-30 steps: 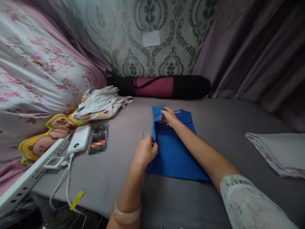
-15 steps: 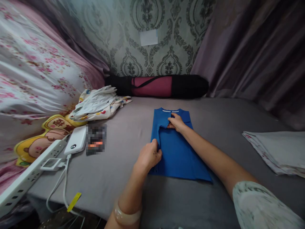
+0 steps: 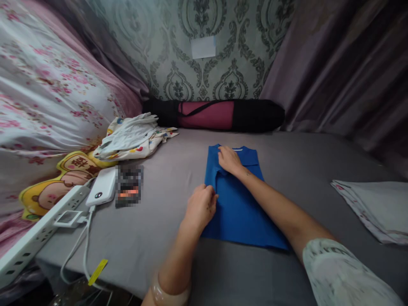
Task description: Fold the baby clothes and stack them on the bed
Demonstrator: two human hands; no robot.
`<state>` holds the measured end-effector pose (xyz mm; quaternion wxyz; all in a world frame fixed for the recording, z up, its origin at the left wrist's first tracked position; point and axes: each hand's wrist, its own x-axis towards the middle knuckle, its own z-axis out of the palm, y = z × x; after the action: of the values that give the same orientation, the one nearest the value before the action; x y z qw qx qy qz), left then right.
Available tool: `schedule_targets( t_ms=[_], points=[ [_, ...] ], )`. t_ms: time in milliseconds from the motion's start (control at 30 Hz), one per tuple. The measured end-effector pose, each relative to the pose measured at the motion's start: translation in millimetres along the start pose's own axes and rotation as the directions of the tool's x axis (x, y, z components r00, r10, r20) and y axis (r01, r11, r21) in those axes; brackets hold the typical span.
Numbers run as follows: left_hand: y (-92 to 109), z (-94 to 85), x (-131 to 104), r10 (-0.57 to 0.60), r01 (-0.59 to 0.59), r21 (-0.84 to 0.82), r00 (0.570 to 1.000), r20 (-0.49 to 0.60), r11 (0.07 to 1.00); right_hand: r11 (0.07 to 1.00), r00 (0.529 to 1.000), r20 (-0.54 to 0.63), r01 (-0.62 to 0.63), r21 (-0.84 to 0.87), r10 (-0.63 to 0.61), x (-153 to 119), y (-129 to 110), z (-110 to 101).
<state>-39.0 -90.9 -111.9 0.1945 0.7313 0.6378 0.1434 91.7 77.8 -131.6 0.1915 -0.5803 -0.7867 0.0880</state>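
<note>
A blue shirt [image 3: 239, 212] lies partly folded on the grey-covered surface, its collar toward the wall. Both long sides look turned inward. My left hand [image 3: 202, 204] is closed in a pinch on the folded layer along the shirt's left edge. Near the left shoulder, just beside the collar, my right hand [image 3: 230, 160] is palm down, its fingers bent over the cloth and gripping it; the fingertips are partly hidden. Between the two hands, the folded flap has a curved, slightly raised edge.
A black-and-pink long bag [image 3: 205, 115] lies along the wall. Piled cloths [image 3: 134, 138], a yellow cushion [image 3: 63, 187], a white power bank [image 3: 101, 187] and a power strip [image 3: 41, 233] are on the left. Folded pale cloth [image 3: 376, 208] lies right.
My right hand has moved left from the collar's middle to the left shoulder, turning palm down. My left hand keeps its pinch on the left edge. The view has shifted slightly.
</note>
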Motion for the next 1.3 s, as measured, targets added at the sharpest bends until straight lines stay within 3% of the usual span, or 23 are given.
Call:
schedule_targets(
  t_ms=[100,233,467,700,833,900,1000,1067,1133,1200,1300],
  points=[
    [-4.3,2.7,-0.4,0.116,-0.120,0.064,0.992,0.058,0.991,0.990,0.972,0.205,0.128,-0.063,-0.113,8.2,-16.8,19.0],
    [-7.8,4.2,-1.2,0.109,-0.125,0.073,0.974,0.198,0.989,0.988,0.941,0.337,0.088,-0.130,-0.039,22.6,-23.7,36.8],
    [-10.6,-5.2,-1.2,0.042,-0.080,0.112,0.951,0.306,0.990,0.980,0.952,0.300,0.108,-0.167,-0.054,44.7,-12.5,46.9],
    [-19.9,-12.9,-0.3,0.040,-0.075,0.100,0.949,0.312,0.992,0.985,0.976,0.210,0.093,-0.145,-0.061,48.2,-5.2,55.6],
    [-22.7,-12.7,0.4,0.074,-0.085,0.026,0.955,0.288,0.996,0.991,0.951,0.308,0.078,-0.108,-0.041,49.7,-8.6,43.7],
    [-22.8,-10.4,1.5,0.095,-0.090,-0.031,0.968,0.232,0.995,0.990,0.945,0.325,0.081,-0.113,-0.041,42.7,-16.3,36.3],
    [-22.2,-6.2,4.5,0.000,-0.001,-0.125,1.000,-0.005,0.992,0.982,0.951,0.299,0.125,-0.141,-0.078,18.7,-32.2,32.5],
    [-22.2,-5.0,6.8,-0.145,0.113,-0.172,0.973,-0.181,0.978,0.981,0.947,0.311,0.130,-0.146,-0.079,-0.8,-41.1,35.9],
    [-22.6,-5.8,8.4,-0.246,0.196,-0.193,0.925,-0.289,0.961,0.982,0.949,0.309,0.113,-0.154,-0.060,-16.2,-46.0,41.5],
    [-22.6,-8.0,9.3,-0.290,0.231,-0.206,0.896,-0.335,0.951,0.982,0.958,0.283,0.102,-0.158,-0.054,-24.1,-46.7,46.3],
    [-21.3,-11.1,10.2,-0.317,0.249,-0.233,0.890,-0.327,0.940,0.982,0.963,0.261,0.108,-0.156,-0.064,-24.2,-44.1,48.8]
  ],
)
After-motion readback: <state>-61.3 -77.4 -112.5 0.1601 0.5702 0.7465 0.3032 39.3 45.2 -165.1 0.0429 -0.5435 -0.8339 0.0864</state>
